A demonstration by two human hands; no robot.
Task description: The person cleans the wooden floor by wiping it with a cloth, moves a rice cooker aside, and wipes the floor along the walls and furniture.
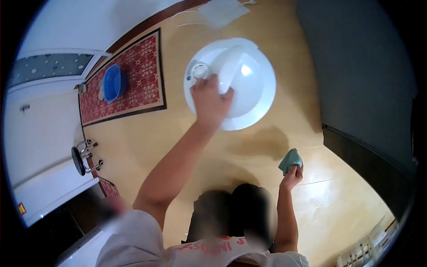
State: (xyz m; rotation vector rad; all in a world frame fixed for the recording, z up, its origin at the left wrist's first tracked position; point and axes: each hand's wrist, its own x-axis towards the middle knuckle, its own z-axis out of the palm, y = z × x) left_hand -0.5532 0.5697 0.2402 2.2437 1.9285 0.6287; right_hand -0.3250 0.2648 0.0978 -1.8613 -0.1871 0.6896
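Note:
A white round appliance [255, 104] with a domed top, a raised bar-shaped handle [231, 66] and a dial [200, 70] stands on the floor in front of me. My left hand [211, 101] reaches out to it. The near end of the handle sits between the thumb and fingers, and the fingertips lie close to the dial. Lower on the right, my right hand [293, 174] is closed around a crumpled green cloth [290, 160], held apart from the appliance. Part of the cloth is hidden in the fingers.
At the left, a blue basin [114, 83] stands on a red patterned rug [144, 66]. A stool with a dark seat [78, 161] is below it. A pale flat sheet [222, 12] lies beyond the appliance. A large grey surface [356, 66] borders the right side.

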